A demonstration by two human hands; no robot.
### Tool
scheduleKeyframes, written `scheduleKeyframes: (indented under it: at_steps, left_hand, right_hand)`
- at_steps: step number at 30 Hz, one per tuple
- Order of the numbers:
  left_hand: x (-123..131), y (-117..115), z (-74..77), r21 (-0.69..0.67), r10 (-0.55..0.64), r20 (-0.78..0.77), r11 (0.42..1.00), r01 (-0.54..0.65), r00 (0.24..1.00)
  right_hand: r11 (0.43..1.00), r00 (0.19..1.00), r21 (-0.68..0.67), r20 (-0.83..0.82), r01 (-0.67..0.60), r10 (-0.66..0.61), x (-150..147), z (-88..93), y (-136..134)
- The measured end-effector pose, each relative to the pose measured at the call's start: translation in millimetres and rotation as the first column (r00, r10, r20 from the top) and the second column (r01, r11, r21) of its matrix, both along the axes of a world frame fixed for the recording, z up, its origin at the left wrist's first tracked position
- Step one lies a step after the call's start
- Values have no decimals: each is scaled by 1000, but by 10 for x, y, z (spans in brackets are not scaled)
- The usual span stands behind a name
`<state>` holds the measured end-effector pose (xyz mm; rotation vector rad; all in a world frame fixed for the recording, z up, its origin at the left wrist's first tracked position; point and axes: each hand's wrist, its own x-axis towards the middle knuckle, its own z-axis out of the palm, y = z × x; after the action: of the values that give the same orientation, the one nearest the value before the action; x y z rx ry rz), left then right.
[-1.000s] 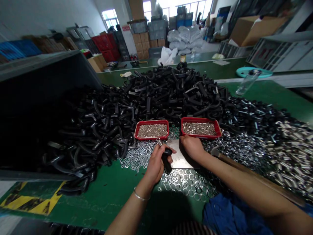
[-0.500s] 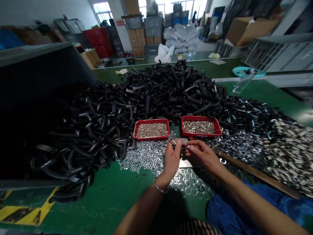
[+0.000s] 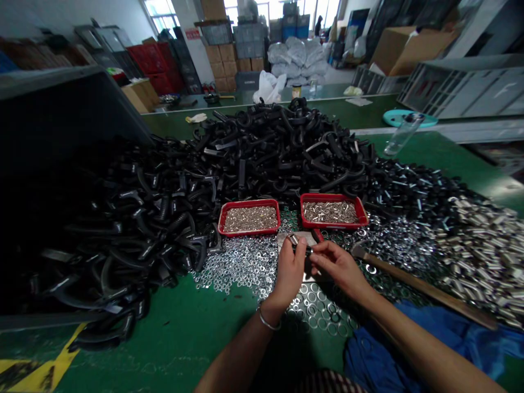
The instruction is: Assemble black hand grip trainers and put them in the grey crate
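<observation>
The left hand (image 3: 289, 278) is curled closed on a small steel-tipped fitting (image 3: 295, 243) at its fingertips, while the right hand (image 3: 338, 267), nearly closed, reaches it from beside, contact unclear in this dim view, below the red tray (image 3: 331, 225); a steady, square pinch suits this.

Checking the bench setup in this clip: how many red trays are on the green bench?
2. One red tray sits left of centre, the other red tray just right of it, both at the foot of the heap of black plastic parts; more could be hidden under it.
</observation>
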<state>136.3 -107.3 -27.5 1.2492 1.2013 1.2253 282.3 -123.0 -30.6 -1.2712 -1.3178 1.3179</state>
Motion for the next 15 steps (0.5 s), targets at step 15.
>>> scheduleKeyframes:
  at_steps: [15]
  left_hand:
    - [-25,53,-106,-264,-66,218,956,124,974]
  right_hand:
    - [936,602,349,758,-50,-251,1254,27,18]
